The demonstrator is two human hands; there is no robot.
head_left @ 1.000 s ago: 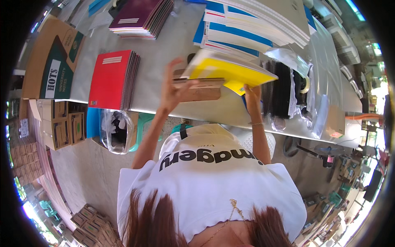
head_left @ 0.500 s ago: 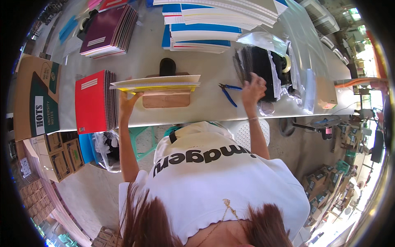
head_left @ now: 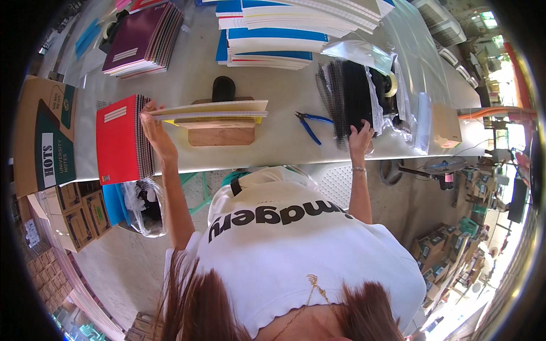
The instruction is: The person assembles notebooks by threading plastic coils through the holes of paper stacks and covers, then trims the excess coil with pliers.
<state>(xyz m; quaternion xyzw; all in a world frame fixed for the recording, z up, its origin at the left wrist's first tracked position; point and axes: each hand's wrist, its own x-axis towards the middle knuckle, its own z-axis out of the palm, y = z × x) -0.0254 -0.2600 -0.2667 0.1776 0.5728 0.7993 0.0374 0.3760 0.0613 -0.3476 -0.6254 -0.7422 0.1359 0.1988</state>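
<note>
Left hand: clamps left end of sheaf, fingers curled behind it.
Sheaf: sits on wooden stand, pages on edge, yellow cover showing low; extends right from left fingers, long axis across bench, tilts slightly up to the right.
Right hand: touches near end of coils, at right; fingers bent, pinch hidden, cannot tell if closed on one.
Coils: extend away from right fingers, long axis running front to back, roughly crosswise to sheaf.
Nearer hand: left for sheaf, right for coils; well apart.
Pliers: lie between sheaf and coils, handles spread, nearer right hand, untouched.
Red notebooks: stacked just left of left hand.
</note>
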